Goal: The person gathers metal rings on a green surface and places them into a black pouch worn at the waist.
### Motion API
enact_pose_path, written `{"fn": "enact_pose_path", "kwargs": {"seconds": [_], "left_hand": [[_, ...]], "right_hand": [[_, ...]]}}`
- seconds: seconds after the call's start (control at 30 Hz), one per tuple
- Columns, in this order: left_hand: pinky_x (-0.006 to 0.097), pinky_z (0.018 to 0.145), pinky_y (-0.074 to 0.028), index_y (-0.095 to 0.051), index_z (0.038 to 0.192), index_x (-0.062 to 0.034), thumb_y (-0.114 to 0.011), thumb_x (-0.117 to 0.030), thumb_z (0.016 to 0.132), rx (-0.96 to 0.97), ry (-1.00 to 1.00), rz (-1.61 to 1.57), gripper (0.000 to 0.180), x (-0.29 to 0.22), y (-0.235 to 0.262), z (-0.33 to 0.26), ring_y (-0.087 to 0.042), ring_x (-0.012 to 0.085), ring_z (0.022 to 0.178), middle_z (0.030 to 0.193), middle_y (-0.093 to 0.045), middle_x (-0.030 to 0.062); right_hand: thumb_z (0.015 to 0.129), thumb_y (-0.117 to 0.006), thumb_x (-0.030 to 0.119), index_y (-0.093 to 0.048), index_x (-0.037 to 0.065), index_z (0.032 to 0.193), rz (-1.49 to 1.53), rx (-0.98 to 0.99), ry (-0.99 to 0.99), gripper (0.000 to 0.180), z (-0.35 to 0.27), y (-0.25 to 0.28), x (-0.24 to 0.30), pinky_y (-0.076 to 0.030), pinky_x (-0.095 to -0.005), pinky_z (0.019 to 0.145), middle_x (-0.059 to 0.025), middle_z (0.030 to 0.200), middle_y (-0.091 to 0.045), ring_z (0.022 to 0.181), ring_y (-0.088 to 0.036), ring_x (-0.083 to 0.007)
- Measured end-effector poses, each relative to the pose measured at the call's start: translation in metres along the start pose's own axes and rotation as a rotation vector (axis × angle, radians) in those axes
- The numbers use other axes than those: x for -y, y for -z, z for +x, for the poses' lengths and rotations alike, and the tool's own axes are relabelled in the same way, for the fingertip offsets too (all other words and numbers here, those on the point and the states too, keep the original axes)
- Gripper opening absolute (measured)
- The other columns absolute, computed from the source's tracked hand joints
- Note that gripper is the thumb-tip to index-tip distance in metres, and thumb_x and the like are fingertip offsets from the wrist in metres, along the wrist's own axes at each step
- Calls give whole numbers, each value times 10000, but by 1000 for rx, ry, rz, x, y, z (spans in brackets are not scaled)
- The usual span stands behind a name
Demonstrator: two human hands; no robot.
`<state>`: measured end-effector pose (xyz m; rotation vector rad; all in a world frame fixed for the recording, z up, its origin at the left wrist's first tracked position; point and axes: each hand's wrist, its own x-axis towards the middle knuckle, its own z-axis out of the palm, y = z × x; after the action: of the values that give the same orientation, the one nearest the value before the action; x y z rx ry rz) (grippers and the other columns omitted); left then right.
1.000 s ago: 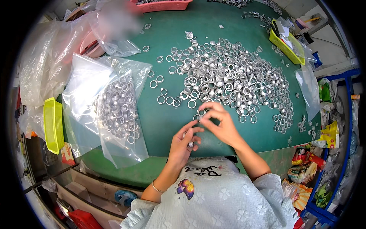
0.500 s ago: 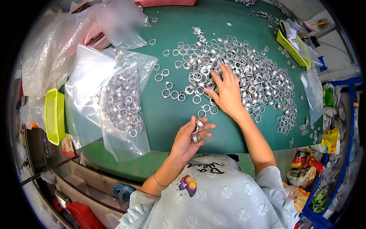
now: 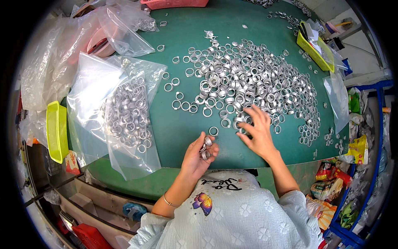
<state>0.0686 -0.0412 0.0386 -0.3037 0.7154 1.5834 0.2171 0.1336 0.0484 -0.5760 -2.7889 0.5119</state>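
A large pile of silver metal rings (image 3: 259,74) spreads over the green table (image 3: 182,141). My left hand (image 3: 199,153) is near the table's front edge, its fingers curled around a few metal rings (image 3: 206,149). My right hand (image 3: 259,133) is at the pile's near side, fingers bent and apart, the tips at some rings (image 3: 238,120); whether they press on them is hard to tell. A single ring (image 3: 213,131) lies between the two hands. To the left, a clear plastic bag (image 3: 128,155) lies flat with many similar rings inside.
A yellow-green basket (image 3: 58,133) stands at the left edge, another basket (image 3: 317,52) at the far right. Clear plastic bags (image 3: 45,62) heap up at the far left. A pink tray (image 3: 174,3) sits at the back. Blue shelving (image 3: 373,166) is to the right.
My right hand has drawn back from the middle of the pile toward me, and several rings now lie nearer the front edge. My left hand has shifted slightly down and left, still holding its rings.
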Motion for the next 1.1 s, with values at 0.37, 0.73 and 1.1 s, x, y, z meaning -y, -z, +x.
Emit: {"fn": "enact_pose_path", "kwargs": {"seconds": [0.37, 0.73, 1.1], "left_hand": [[206, 484, -429, -571, 992, -35, -506, -248, 938, 48, 29, 115, 229, 5, -5, 4, -583, 144, 715, 857, -603, 78], [206, 485, -368, -419, 1336, -72, -522, -203, 929, -3, -13, 187, 440, 5, -11, 7, -481, 118, 631, 771, -501, 42], [216, 475, -369, -452, 1271, 18, -474, -81, 900, -87, -224, 192, 384, -8, -11, 8, -496, 129, 627, 741, -503, 45]], "right_hand": [[762, -662, 108, -591, 66, 1064, 104, -240, -53, 313, 75, -9, 12, -284, -465, 1015, -133, 1268, -466, 1226, -390, -339], [774, -666, 150, -568, 90, 1136, -48, 109, 108, 379, 18, -9, 11, -261, -538, 1033, -56, 1304, -462, 1292, -337, -294], [730, -704, 125, -642, 73, 802, 35, -288, -60, 109, 94, -36, 21, -326, -389, 819, -34, 882, -548, 905, -482, -237]]}}
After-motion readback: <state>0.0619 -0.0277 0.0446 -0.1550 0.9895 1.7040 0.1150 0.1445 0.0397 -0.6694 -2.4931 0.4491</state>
